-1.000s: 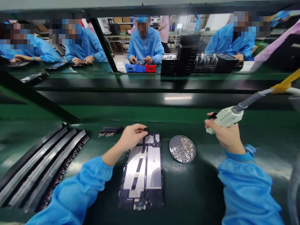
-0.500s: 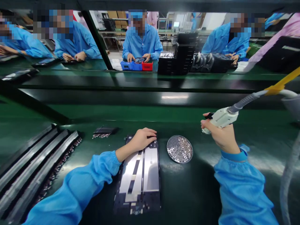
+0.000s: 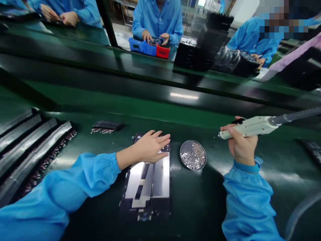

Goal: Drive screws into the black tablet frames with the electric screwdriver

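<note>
An opened tablet (image 3: pixel 160 187) lies flat on the green bench, its silver battery panels and a dark ribbon cable exposed. My left hand (image 3: pixel 151 147) rests palm down over its far part, fingers spread, covering some of the inside. To the right sits a round perforated dish (image 3: pixel 193 155) with many small shiny pieces, too small to name, in its holes. Above the bench at the right, my right hand (image 3: pixel 242 144) is wrapped round a white corded tool (image 3: pixel 255 126) that looks like an electric screwdriver. Its nose points left; no bit can be made out.
Long dark strips (image 3: pixel 37 157) with small wire ends along their edges lie at the left. A shorter dark bundle (image 3: pixel 106 126) lies behind the tablet. Across a raised ledge (image 3: pixel 150 72), co-workers in blue handle parts near blue and red bins (image 3: pixel 149 48). A grey hose (image 3: pixel 298 214) curves at lower right.
The view has tilted down. My left hand's fingers have spread and lie flatter over the tablet. In my right hand the screwdriver has swung closer to level, its cord now running right.
</note>
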Available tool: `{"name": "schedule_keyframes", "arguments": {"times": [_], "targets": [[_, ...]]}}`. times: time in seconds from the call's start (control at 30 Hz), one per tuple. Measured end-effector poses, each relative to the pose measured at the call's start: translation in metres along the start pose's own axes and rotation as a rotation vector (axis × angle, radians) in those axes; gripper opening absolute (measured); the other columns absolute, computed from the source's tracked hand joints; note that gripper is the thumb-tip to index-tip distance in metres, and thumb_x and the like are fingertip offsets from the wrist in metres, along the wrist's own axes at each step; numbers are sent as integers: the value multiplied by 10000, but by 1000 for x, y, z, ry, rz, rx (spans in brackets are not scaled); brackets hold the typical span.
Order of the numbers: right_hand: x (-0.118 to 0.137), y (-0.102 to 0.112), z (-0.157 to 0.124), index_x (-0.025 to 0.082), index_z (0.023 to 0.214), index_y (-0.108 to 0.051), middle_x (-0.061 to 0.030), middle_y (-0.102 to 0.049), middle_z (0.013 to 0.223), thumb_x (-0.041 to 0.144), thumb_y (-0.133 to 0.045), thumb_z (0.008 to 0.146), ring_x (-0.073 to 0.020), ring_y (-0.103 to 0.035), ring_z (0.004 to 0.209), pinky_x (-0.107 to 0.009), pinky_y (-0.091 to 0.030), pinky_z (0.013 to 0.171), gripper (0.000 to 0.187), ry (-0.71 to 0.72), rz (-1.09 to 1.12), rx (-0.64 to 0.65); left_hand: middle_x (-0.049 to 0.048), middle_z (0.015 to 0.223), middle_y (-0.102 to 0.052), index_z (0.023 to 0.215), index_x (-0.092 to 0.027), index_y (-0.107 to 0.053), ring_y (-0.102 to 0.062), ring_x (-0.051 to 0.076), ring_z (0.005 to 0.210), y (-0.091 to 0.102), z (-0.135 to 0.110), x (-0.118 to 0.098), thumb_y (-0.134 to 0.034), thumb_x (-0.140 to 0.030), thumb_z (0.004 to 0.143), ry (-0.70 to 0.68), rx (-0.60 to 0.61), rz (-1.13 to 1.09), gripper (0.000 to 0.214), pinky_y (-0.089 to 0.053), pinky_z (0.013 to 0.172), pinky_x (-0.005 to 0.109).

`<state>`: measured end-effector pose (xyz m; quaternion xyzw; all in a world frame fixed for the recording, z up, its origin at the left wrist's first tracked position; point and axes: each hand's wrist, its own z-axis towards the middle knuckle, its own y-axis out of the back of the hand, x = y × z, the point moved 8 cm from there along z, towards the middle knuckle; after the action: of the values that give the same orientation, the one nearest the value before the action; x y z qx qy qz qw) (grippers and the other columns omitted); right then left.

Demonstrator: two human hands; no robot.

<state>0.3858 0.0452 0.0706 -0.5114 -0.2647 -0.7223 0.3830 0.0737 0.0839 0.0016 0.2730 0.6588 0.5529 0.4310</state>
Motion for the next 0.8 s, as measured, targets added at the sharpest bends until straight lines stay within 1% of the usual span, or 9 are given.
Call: {"name": "schedule_keyframes", "arguments": {"times": [0.07,0.13,0.2,0.27,0.4,0.5,0.57,0.7,0.8], "targets": [[-1,2,0,203,1027,-649,-28,-677,852,376,-818,665,-240,-674,823,-414,-550,811,435,-3,-20,-46,181,1556,-480,1465,-246,-562,-565,455,1311,4,0,2,-590,-512,968,56,9,28,565,-468,1039,618],[0,0,1,195,1015,-643,-29,-674,898,369,-805,663,-236,-676,870,-421,-539,856,425,-9,-27,-66,230,1481,-544,1461,-260,-566,-627,432,1225,6,-2,-3,-601,-513,967,101,-9,99,556,-501,981,578],[4,-5,2,194,986,-624,-7,-660,844,347,-790,659,-215,-667,804,-418,-536,851,398,-14,-3,-61,240,1329,-639,1437,-238,-586,-664,401,1136,5,-8,-16,-600,-503,971,120,-36,162,536,-516,934,538],[14,-12,1,199,933,-600,21,-621,739,322,-755,664,-195,-634,698,-409,-537,805,334,-5,21,-51,215,1194,-685,1408,-211,-604,-681,374,1047,-2,-15,-35,-620,-514,957,108,-66,170,543,-528,885,504],[50,-33,-16,207,918,-606,52,-546,605,249,-705,687,-162,-540,564,-375,-517,712,255,83,69,-35,196,1131,-685,1374,-174,-610,-676,353,983,-14,-28,-68,-649,-548,930,28,-146,145,583,-527,846,474],[68,-60,-43,207,951,-628,53,-540,568,185,-705,755,-146,-526,546,-365,-518,714,212,88,123,61,189,1093,-684,1336,-152,-622,-670,343,953,-17,-32,-73,-628,-547,942,-5,-220,126,558,-523,822,464],[71,-84,-65,217,977,-641,52,-541,563,169,-683,791,-142,-521,534,-347,-510,673,197,58,168,183,190,1091,-679,1322,-141,-622,-663,343,962,-16,-34,-71,-603,-550,954,-22,-270,106,550,-519,823,464],[63,-120,-101,225,1015,-669,45,-559,581,115,-628,840,-138,-525,531,-317,-479,613,211,25,201,325,216,1124,-675,1321,-115,-611,-653,356,1016,-15,-35,-71,-554,-546,976,-49,-317,92,555,-509,853,474],[57,-137,-112,221,1010,-679,39,-564,593,91,-619,839,-139,-521,524,-300,-456,571,223,17,194,374,233,1113,-676,1302,-88,-616,-656,371,1009,-14,-35,-73,-557,-533,975,-57,-326,72,555,-501,845,481]]}}
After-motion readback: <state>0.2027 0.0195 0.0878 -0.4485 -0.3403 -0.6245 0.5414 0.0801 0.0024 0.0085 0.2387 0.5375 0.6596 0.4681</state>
